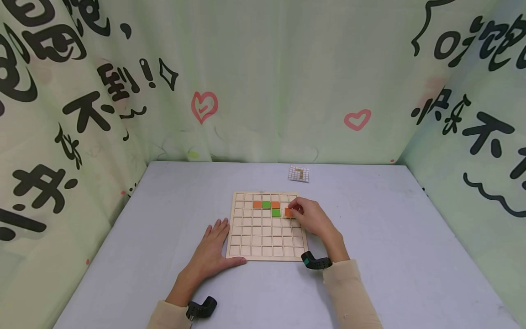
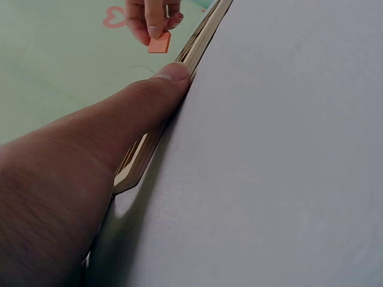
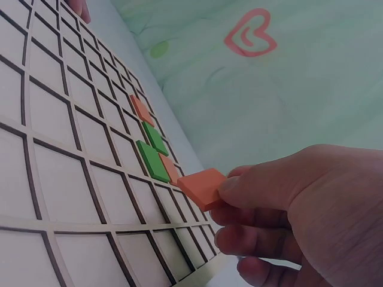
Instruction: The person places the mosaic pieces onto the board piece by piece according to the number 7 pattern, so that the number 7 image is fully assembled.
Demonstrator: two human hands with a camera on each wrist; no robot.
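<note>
A wooden grid board lies flat on the table. Two orange tiles and two green tiles sit in its upper cells, among them a green tile and an orange tile. My right hand pinches another orange tile between thumb and fingers, above the board's upper right part. Along the board's lower left corner rests my left hand, fingers extended by the left edge and thumb against the near edge.
Behind the board lies a small card printed with a coloured grid pattern. The table has a pale cloth, and curtains with writing and hearts hang around it. Each wrist wears a black device.
</note>
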